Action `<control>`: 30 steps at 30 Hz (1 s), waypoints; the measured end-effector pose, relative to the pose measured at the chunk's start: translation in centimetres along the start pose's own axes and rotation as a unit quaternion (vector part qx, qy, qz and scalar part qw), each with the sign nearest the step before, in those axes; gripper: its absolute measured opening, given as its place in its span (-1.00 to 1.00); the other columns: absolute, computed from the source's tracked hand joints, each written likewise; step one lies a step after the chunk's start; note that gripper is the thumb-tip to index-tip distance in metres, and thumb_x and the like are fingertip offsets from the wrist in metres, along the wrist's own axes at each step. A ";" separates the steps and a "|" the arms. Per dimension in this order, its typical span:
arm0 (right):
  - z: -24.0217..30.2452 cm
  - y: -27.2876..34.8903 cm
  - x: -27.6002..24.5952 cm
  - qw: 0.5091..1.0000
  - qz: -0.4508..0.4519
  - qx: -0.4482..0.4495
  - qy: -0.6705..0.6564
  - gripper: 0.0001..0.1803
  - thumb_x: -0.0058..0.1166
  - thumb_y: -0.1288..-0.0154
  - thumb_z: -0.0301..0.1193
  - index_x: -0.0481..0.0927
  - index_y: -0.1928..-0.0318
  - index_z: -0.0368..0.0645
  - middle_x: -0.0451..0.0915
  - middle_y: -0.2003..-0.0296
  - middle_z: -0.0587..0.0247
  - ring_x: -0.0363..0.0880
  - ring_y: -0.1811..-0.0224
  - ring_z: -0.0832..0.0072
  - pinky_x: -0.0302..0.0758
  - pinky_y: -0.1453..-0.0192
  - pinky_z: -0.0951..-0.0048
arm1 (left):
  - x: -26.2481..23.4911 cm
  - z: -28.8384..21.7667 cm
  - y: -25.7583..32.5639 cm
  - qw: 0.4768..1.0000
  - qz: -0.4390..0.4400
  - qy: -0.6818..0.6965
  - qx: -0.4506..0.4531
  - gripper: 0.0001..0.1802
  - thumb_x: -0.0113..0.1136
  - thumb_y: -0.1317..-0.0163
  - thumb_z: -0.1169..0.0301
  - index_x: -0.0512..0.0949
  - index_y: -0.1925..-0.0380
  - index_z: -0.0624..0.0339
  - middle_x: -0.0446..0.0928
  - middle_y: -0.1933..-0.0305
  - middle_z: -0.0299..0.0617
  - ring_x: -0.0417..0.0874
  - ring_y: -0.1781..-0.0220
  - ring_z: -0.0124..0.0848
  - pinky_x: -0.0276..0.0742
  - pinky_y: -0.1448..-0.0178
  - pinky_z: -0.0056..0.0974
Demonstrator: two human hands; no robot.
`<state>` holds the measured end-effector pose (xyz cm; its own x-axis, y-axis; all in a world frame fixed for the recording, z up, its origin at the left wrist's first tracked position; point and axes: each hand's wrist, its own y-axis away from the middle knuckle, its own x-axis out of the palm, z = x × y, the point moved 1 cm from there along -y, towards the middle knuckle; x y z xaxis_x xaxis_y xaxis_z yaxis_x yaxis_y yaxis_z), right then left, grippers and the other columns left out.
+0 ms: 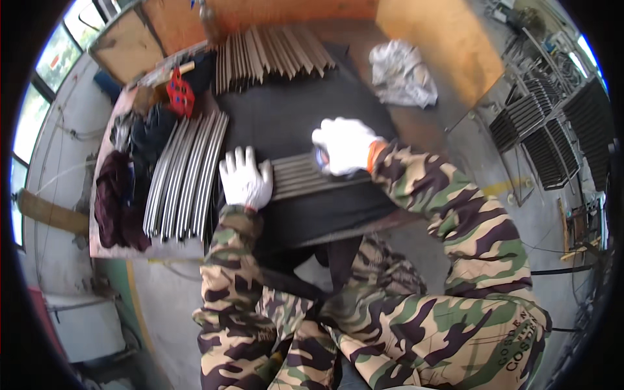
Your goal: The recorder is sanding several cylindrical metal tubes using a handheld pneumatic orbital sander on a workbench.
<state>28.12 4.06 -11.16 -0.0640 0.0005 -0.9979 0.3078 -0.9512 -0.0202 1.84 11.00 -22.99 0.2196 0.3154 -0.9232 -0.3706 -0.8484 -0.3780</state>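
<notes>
Several grey metal bars (289, 177) lie side by side on a black cloth (279, 123) in front of me. My left hand (247, 182), in a white glove, rests flat with fingers spread at their left end. Over their right part is my right hand (348, 146), white-gloved with an orange cuff. Its fingers are curled round something with a bluish edge, mostly hidden by the glove. To the left of my left hand lies a row of shiny metal bars (188, 175). Darker angled metal strips (273, 52) are lined up at the far side.
A crumpled whitish plastic bag (403, 73) sits at the table's far right. Dark clothes (120, 201) and a red item (181, 94) are heaped along the left edge. Orange boards (312, 10) stand behind the table. Black metal racks (543, 123) stand off to the right.
</notes>
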 end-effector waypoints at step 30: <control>-2.7 1.8 1.0 1.000 0.013 0.009 0.016 -0.54 0.40 -0.20 -0.19 0.65 -0.07 -0.08 0.63 0.02 0.06 0.69 -0.04 0.05 0.65 -0.16 0.04 | -1.0 1.0 0.9 0.987 -0.096 -0.044 0.123 -0.49 0.18 -0.40 0.11 0.63 -0.15 0.28 0.63 -0.12 0.05 0.61 -0.15 0.04 0.48 -0.25 0.12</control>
<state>31.12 3.20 -12.38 -0.0264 -0.0149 -0.9995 0.2924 -0.9563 0.0065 0.39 10.32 -22.54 0.2328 0.5053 -0.8309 -0.5394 -0.6438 -0.5427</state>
